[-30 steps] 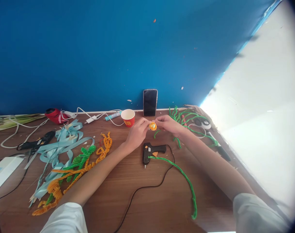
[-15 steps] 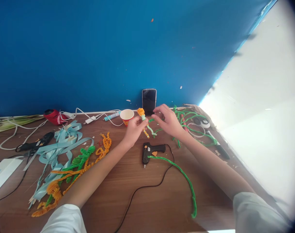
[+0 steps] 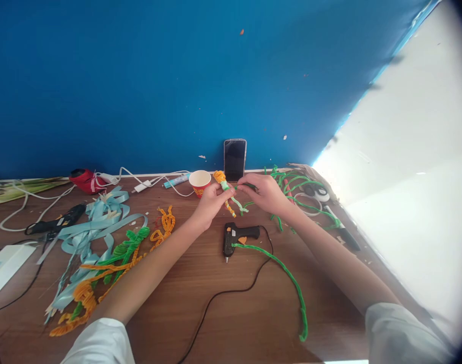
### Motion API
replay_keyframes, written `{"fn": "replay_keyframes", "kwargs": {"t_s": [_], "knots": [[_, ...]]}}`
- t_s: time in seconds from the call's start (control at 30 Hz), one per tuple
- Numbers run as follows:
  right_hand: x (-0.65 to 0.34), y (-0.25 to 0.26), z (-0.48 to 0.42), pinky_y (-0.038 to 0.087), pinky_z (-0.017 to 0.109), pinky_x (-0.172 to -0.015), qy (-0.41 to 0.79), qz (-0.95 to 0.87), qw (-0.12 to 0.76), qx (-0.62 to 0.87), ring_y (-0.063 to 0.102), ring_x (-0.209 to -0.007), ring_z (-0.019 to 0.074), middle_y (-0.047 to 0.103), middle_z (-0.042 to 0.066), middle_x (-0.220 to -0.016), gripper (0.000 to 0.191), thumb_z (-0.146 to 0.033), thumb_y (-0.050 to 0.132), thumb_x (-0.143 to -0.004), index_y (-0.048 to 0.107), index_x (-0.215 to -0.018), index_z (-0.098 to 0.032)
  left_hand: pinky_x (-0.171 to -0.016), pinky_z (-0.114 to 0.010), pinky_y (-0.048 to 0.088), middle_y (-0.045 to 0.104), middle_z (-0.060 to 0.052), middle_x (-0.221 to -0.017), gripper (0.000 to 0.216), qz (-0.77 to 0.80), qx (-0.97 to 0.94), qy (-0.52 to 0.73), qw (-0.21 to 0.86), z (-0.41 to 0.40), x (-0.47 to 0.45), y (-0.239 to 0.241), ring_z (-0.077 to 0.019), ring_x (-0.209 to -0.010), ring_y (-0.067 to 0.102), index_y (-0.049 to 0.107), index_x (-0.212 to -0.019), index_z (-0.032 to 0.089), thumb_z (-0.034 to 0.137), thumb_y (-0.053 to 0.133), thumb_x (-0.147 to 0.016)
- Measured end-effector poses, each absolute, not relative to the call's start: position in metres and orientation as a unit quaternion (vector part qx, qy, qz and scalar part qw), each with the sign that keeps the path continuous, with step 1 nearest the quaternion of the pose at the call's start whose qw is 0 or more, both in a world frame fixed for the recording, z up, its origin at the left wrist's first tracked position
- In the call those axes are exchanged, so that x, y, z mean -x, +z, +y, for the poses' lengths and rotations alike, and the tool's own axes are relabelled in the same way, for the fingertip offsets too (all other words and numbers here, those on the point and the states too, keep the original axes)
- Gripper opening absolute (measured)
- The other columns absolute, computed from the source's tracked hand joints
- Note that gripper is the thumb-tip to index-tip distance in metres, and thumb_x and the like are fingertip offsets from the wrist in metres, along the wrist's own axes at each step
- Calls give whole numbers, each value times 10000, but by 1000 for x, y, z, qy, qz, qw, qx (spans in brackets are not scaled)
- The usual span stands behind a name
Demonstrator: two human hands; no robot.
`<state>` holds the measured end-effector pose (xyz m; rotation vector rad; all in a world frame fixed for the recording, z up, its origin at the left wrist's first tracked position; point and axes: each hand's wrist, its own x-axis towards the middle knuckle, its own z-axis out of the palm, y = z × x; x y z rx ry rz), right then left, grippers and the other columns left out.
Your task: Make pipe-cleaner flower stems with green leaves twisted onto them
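Note:
My left hand (image 3: 211, 202) is closed around a small pipe-cleaner flower (image 3: 220, 177) with an orange head, held upright above the wooden table (image 3: 231, 313). Orange and green ends hang below my fingers. My right hand (image 3: 266, 192) pinches the green pipe-cleaner end (image 3: 239, 188) that runs off the flower's stem, just right of my left hand. A black glue gun (image 3: 235, 236) lies on the table right below both hands, with a long green pipe cleaner (image 3: 291, 280) draped over it.
A red paper cup (image 3: 199, 182) and a phone (image 3: 235, 160) leaning on the blue wall stand just behind the hands. Light-blue ribbons (image 3: 96, 227) and orange and green pipe cleaners (image 3: 120, 258) lie left. More green pipe cleaners (image 3: 302, 189) lie right. Cables cross the table.
The flower, held level between both hands a second ago, has been turned upright in my left hand. My right hand let go, then closed again on the green end.

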<state>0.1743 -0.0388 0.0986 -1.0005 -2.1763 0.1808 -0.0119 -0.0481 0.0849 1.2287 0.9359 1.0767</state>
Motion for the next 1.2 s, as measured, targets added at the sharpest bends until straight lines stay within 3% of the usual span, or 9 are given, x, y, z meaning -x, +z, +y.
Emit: {"fn": "replay_keyframes", "kwargs": {"t_s": [0.13, 0.27, 0.43, 0.53, 0.63, 0.87, 1.07, 1.2], "knots": [[-173, 101, -40, 362, 242, -615, 105, -849, 359, 373, 572, -716, 143, 672, 36, -850, 158, -251, 497, -915, 642, -926, -190, -599, -232, 473, 638, -35, -844, 268, 406, -558, 466, 554, -47, 10, 81, -152, -764, 620, 572, -864, 158, 347, 703, -727], [-174, 101, -42, 357, 238, -608, 52, -866, 336, 367, 579, -758, 151, 663, 58, -907, 193, -232, 452, -933, 636, -980, -196, -612, -252, 476, 646, -46, -824, 215, 408, -573, 485, 520, -45, 10, 78, -148, -721, 600, 588, -785, 153, 333, 691, -731], [-176, 99, -42, 359, 236, -616, -7, -882, 313, 353, 592, -821, 160, 654, 57, -932, 232, -185, 413, -941, 629, -1018, -212, -667, -254, 485, 651, -60, -979, 189, 403, -591, 510, 477, -46, 11, 79, -150, -798, 601, 578, -761, 148, 307, 675, -735], [-177, 99, -41, 358, 236, -619, -20, -879, 321, 351, 583, -809, 154, 650, 51, -930, 231, -164, 416, -935, 624, -1025, -213, -717, -272, 491, 655, -41, -873, 226, 408, -617, 497, 453, -47, 12, 81, -158, -794, 613, 596, -828, 148, 336, 680, -736], [-178, 99, -39, 357, 238, -626, -29, -879, 326, 347, 570, -802, 153, 644, 51, -915, 227, -168, 415, -940, 624, -1020, -209, -685, -270, 494, 628, -6, -741, 263, 410, -622, 482, 461, -47, 13, 82, -153, -721, 618, 587, -869, 156, 367, 679, -742], [-180, 102, -41, 354, 246, -620, -36, -887, 306, 344, 560, -784, 155, 638, 54, -899, 264, -203, 391, -960, 631, -1069, -219, -650, -267, 507, 669, -33, -833, 338, 403, -634, 444, 488, -44, 15, 82, -157, -706, 646, 622, -981, 153, 397, 673, -753], [-181, 101, -39, 373, 257, -649, -42, -898, 299, 320, 570, -806, 168, 646, 70, -928, 259, -238, 393, -965, 634, -1059, -217, -620, -267, 478, 675, -52, -734, 282, 425, -675, 387, 463, -44, 18, 82, -175, -683, 643, 620, -833, 134, 413, 626, -795], [-182, 101, -38, 377, 272, -673, -72, -905, 270, 322, 559, -811, 178, 640, 75, -912, 282, -183, 375, -957, 634, -1065, -208, -588, -246, 461, 634, -28, -721, 300, 414, -629, 401, 521, -43, 17, 80, -134, -631, 599, 589, -859, 136, 426, 632, -794]]}}
